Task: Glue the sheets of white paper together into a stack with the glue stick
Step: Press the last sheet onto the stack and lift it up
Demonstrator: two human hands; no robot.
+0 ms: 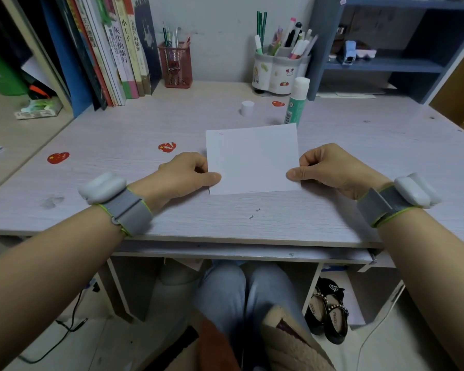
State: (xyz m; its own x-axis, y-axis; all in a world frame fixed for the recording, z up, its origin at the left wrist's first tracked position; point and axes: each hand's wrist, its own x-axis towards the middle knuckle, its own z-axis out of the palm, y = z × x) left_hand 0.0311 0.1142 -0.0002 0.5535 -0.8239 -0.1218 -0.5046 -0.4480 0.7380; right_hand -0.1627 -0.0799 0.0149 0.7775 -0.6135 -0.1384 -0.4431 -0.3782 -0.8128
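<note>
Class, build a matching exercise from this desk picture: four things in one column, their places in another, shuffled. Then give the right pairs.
Things:
1. paper
2. glue stick
3. cap
4. red mesh holder

Places:
A. standing alone, left of the glue stick
B. at the wall, beside the books
C. pinched by both hands
D. upright just behind the paper

Pairs: 1-C, 2-D, 3-A, 4-B

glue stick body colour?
Green, with a white top; its white cap stands apart on the desk. The glue stick shows best in the head view.

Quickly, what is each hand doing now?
Left hand: pinches the left edge of the white paper sheet.
Right hand: pinches its right edge.
</note>
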